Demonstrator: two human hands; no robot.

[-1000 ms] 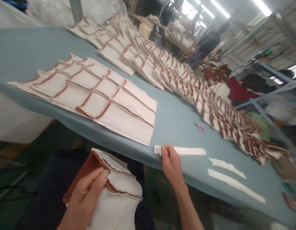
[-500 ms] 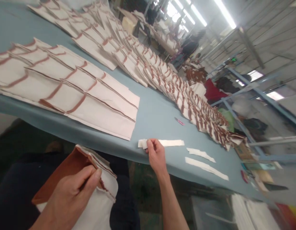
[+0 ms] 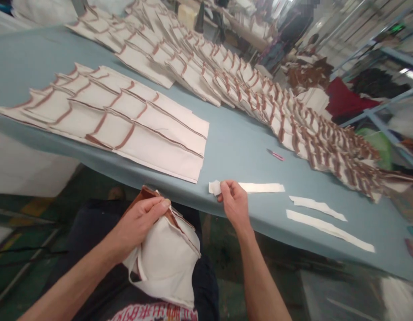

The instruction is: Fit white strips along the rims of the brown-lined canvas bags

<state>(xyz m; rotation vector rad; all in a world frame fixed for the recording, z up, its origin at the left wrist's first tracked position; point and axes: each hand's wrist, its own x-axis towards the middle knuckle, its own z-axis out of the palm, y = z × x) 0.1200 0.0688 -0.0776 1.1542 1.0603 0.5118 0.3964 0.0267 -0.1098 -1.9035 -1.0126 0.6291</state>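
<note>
The sewn piece hung below the left hand, its seam edge pinched between thumb and fingers. The right hand, its fingertips closed, gripped a white strip near one end on the worktop. Picking up the strip seemed the step in hand; the next move likely called for a steady left pinch. Ahead of the left hand lay a seamed panel.
</note>
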